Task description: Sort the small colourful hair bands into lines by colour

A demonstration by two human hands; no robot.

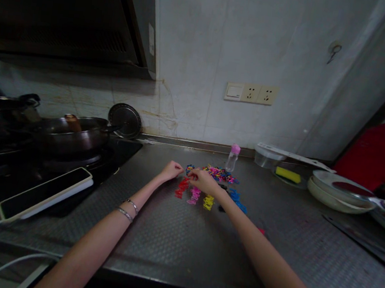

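Observation:
My left hand (171, 171) is closed in a pinch beside the left end of the small coloured pieces; whatever it holds is too small to make out. My right hand (202, 181) reaches over them with its fingers pinched together just above the red pieces (181, 187). The pieces look like tiny rubber bands. Separate heaps of pink (194, 195), yellow (208, 202) and blue pieces (237, 199) lie in a row, with some black ones partly behind my right wrist. Behind them spreads a mixed multicoloured pile (220, 172).
A small clear bottle with a pink cap (233, 157) stands behind the pile. To the right are a yellow sponge (288, 174), stacked bowls (336, 198) and a knife (358, 234). At left, a phone-like device (46, 193) overlaps the stove, near a pan (72, 138).

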